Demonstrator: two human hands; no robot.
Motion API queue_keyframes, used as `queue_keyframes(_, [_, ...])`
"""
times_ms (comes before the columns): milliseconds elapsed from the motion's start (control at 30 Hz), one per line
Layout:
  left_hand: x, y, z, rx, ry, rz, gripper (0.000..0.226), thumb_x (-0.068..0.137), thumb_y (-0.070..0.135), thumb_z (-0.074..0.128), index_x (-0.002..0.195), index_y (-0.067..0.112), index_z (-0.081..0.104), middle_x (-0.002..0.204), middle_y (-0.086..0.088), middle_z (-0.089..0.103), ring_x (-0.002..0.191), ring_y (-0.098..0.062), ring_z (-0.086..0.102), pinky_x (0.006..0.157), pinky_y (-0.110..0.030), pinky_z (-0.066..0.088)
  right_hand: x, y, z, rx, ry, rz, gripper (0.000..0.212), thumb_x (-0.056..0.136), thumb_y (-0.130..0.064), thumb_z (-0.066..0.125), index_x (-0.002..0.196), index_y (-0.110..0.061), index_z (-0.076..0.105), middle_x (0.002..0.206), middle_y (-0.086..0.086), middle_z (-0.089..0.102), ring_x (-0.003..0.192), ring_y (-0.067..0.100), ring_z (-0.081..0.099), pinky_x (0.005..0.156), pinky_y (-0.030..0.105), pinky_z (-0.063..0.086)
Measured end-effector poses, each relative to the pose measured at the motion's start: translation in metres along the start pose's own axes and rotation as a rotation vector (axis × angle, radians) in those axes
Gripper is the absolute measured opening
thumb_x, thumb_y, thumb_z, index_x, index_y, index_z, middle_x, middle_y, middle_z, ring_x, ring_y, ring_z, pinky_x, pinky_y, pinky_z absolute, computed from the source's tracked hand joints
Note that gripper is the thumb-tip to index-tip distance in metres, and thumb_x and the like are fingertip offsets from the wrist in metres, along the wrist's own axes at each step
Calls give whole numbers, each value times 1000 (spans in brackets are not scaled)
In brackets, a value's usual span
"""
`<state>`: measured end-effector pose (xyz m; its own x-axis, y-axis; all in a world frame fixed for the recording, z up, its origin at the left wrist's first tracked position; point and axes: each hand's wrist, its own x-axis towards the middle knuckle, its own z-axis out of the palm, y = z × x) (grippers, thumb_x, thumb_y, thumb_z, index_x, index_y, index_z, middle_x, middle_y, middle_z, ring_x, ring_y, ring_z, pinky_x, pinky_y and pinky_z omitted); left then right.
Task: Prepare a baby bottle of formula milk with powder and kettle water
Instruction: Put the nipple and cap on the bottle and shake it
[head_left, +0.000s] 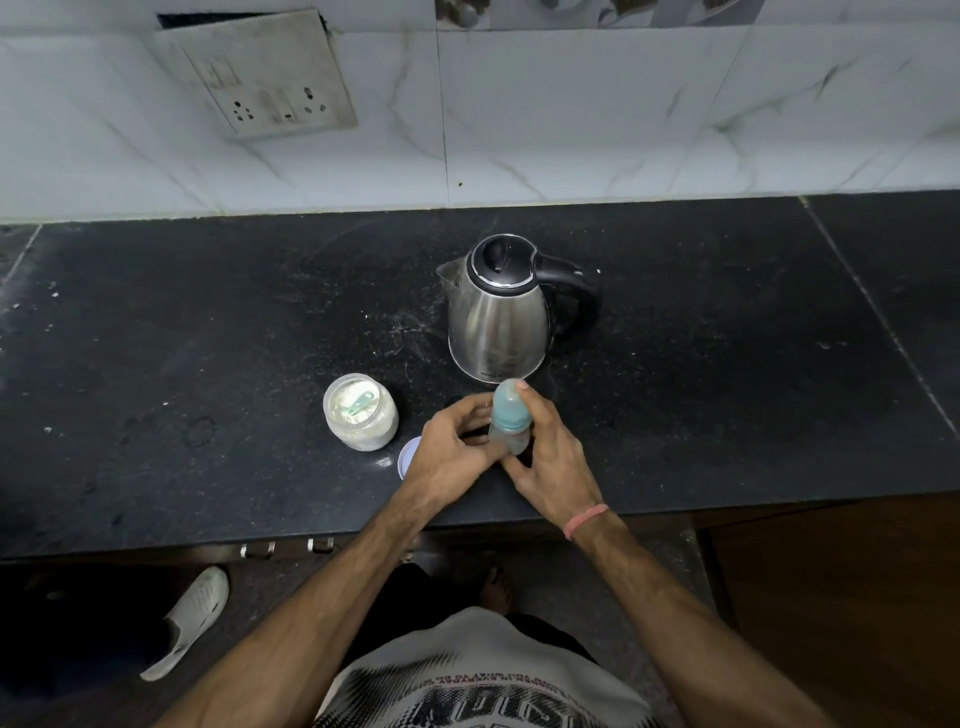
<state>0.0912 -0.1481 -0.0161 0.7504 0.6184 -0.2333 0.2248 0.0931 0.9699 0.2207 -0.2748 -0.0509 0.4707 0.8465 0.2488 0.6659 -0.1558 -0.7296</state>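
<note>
Black stone bench (208, 322), speckled and dusted with pale powder, set below a white marbled tile wall (571, 104) with a grey switch-and-socket plate (265, 78).

Small clear baby bottle with a pale blue teat cap (510, 418), upright near the front edge of the bench, just in front of the kettle, held between both hands. Right hand (550, 457) wrapped round the bottle's right side, fingers (530, 402) curled up along the blue cap with one fingertip at its top; pink band (586, 519) on that wrist. Left hand (452, 452) against the bottle's lower left side, fingers bent and gripping the clear body; exact contact partly hidden by the bottle.

Stainless steel electric kettle with black lid and black handle (498, 317) standing behind the bottle, lid down, spout to the left, handle to the right.

Open clear round jar of white formula powder (361, 415) left of the hands, a pale green scoop (361, 404) lying inside. White round lid with a blue rim (408, 457) flat on the bench, just beside the jar, partly hidden under the left hand.

Pale slipper (189, 621) on the floor, lower left.
</note>
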Motion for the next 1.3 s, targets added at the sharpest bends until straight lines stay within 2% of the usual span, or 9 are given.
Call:
queue_keyframes(100, [-5,15,5,4,36,99,66,86,24,104,144,30,73,127,8,84,126,-11,78,109,-31,62,0,-11,-8,72,56,57,115,90,-17,93,175,-44,20,159,-33,41,136,-17,51,107,4,43])
queue_keyframes(233, [-7,35,10,37,96,150,60,87,27,103,142,25,77,125,10,85,119,-9,80,104,-37,66,5,-28,-22,152,87,79,114,89,-37,90,175,-48,16,155,-38,37,133,-19,52,103,3,46])
queue_keyframes(400, [-13,48,7,29,81,213,58,93,23,98,147,23,75,129,9,85,122,-12,81,102,-37,68,12,-35,-38,197,24,74,110,92,-39,89,175,-51,17,162,-31,48,126,4,73,97,38,69])
queue_keyframes(633, [-15,53,10,71,105,253,57,95,24,96,148,24,74,132,12,83,123,-10,79,101,-30,66,14,-36,-38,239,84,59,107,92,-37,92,172,-47,23,170,-22,46,122,6,77,92,45,71])
queue_keyframes(767, [-11,49,9,28,75,249,59,94,28,97,148,27,74,134,11,83,125,-12,79,101,-28,65,14,-37,-38,255,115,62,106,91,-30,94,169,-48,25,167,-32,45,120,6,78,89,46,71])
queue_keyframes(900, [-4,39,9,-323,115,133,51,94,44,88,139,22,78,131,-9,83,128,-31,78,110,-53,63,18,-45,-42,304,190,55,110,88,-27,100,168,-47,26,166,-23,49,118,10,80,90,38,70])
queue_keyframes(1033, [0,29,3,-418,260,-24,54,95,61,75,128,19,81,126,-8,85,117,-25,81,101,-43,65,25,-59,-52,511,412,114,116,83,-18,102,166,-48,27,164,-11,55,124,17,79,93,35,69])
queue_keyframes(1133, [4,18,2,-466,344,-131,38,110,53,71,124,19,82,120,-5,87,108,-19,84,97,-42,67,31,-71,-45,724,626,200,121,83,0,98,169,-41,24,167,-5,53,133,26,74,97,43,69])
queue_keyframes(1300, [8,11,3,-592,439,-328,33,112,45,71,116,16,83,100,-1,86,90,-15,81,82,-34,66,27,-85,-41,779,330,257,121,80,6,99,165,-45,29,156,-7,64,125,26,79,95,44,69])
